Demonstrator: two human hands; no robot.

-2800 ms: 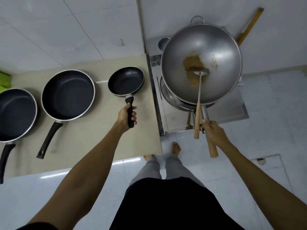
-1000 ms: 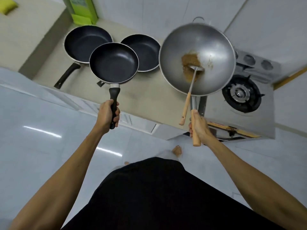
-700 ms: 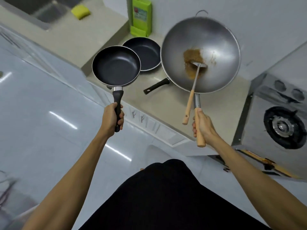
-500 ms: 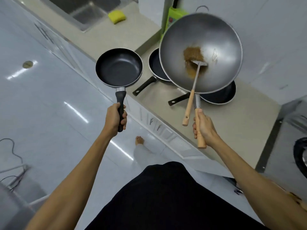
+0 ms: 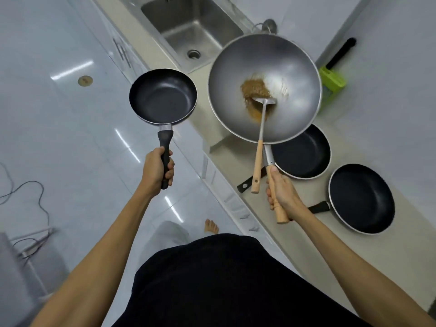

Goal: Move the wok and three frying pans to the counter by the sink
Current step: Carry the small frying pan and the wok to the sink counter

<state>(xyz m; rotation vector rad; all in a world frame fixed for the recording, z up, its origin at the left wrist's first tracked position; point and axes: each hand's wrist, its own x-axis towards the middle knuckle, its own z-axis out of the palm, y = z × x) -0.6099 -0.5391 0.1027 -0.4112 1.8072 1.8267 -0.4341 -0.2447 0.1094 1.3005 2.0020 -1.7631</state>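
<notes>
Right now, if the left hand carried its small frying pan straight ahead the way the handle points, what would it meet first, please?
The left hand holds the small frying pan over the floor. Straight on, it would probably reach the counter edge beside the sink; nothing shows in between, though depth is unclear.

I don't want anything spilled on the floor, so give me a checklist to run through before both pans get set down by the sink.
1. Left hand closed on the small frying pan handle: ok.
2. Right hand closed on the wok handle: ok.
3. Spatula secured: not ok, it lies loose in the wok, handle overhanging the rim.
4. Brown food well inside the wok: ok.
5. Small frying pan over the counter: not ok, mostly over the floor.
6. Bare counter beside the sink under the wok: cannot tell, the wok hides it.
</notes>
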